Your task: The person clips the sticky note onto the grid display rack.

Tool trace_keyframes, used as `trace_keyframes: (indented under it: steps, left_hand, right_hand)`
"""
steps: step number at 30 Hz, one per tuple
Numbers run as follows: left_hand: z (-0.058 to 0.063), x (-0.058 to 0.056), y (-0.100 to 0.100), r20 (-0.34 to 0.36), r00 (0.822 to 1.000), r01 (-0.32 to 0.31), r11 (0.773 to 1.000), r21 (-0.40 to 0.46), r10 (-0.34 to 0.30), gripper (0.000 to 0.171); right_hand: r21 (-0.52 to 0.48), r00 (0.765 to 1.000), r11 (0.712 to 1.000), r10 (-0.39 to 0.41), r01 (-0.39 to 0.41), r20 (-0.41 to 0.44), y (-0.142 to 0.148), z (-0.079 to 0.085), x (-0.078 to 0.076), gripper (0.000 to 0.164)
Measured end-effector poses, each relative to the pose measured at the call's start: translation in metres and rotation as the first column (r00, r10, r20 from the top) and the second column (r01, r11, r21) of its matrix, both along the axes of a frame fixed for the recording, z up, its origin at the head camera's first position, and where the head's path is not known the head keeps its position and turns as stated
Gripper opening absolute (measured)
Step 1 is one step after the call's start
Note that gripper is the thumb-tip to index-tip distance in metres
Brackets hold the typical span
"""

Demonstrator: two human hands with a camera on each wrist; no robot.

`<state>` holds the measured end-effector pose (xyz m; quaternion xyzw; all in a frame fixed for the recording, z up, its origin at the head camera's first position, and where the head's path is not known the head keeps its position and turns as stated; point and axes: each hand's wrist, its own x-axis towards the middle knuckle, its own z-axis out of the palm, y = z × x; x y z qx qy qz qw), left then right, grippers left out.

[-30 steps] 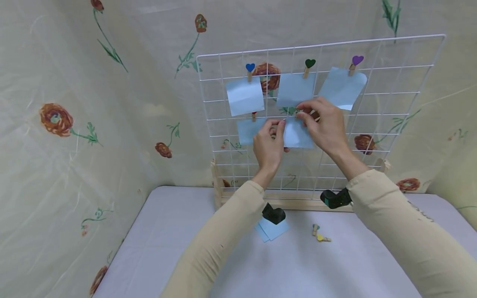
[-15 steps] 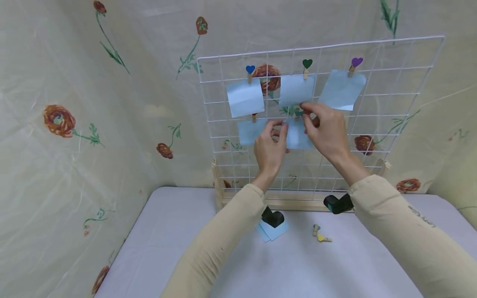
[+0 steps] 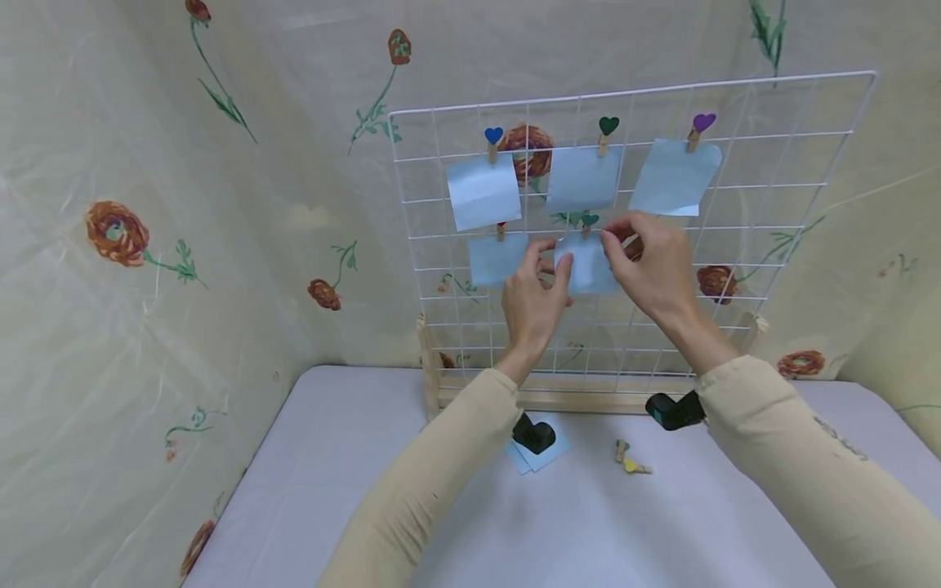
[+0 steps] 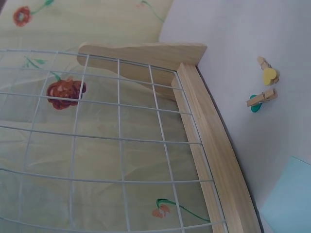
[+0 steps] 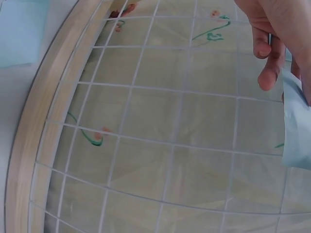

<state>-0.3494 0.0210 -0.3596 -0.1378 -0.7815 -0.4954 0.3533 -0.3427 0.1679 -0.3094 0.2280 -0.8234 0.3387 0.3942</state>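
Note:
On a white wire grid panel [image 3: 665, 327], a light blue paper note [image 3: 588, 265] hangs in the lower middle from a wooden clothespin with a teal heart [image 3: 590, 221]. My left hand [image 3: 532, 300] pinches the note's left edge; in the right wrist view its fingers [image 5: 270, 77] show beside the paper. At the note's upper right edge, my right hand [image 3: 657, 265] has its thumb and index finger together on the paper, just off the clothespin. Other blue notes hang nearby under blue [image 3: 493, 136], green [image 3: 608, 126], purple [image 3: 703, 122] and red hearts.
A wooden base [image 3: 588, 401] carries the grid on a table with a pale cloth [image 3: 353, 457]. Spare blue notes [image 3: 547, 459] and two clothespins [image 3: 631, 459], one with a yellow heart, lie in front. A floral curtain [image 3: 294, 163] hangs behind.
My right hand has let go of the teal-heart clothespin and moved slightly right and down to the note's edge. The left hand has shifted slightly down along the left edge.

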Motion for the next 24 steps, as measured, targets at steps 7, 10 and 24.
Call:
trace_keyframes:
  steps: [7, 10, 24]
  left_hand:
    - [-0.005, 0.004, -0.004, 0.015, 0.999, 0.047, 0.998, 0.044, -0.047, 0.036]
    - [-0.009, 0.004, -0.006, 0.010, 0.998, 0.059, 0.997, 0.050, -0.059, 0.037]
    - [-0.033, 0.008, -0.015, -0.014, 0.999, 0.035, 0.999, -0.030, -0.036, 0.016]
  right_hand:
    - [0.006, 0.999, 1.000, -0.014, 0.014, 0.045, 0.007, -0.019, 0.009, 0.014]
    - [0.009, 0.998, 1.000, -0.007, 0.007, 0.061, 0.010, -0.032, 0.012, 0.012]
    - [0.172, 0.984, 0.976, 0.113, -0.137, 0.138, 0.024, -0.100, 0.022, 0.004]
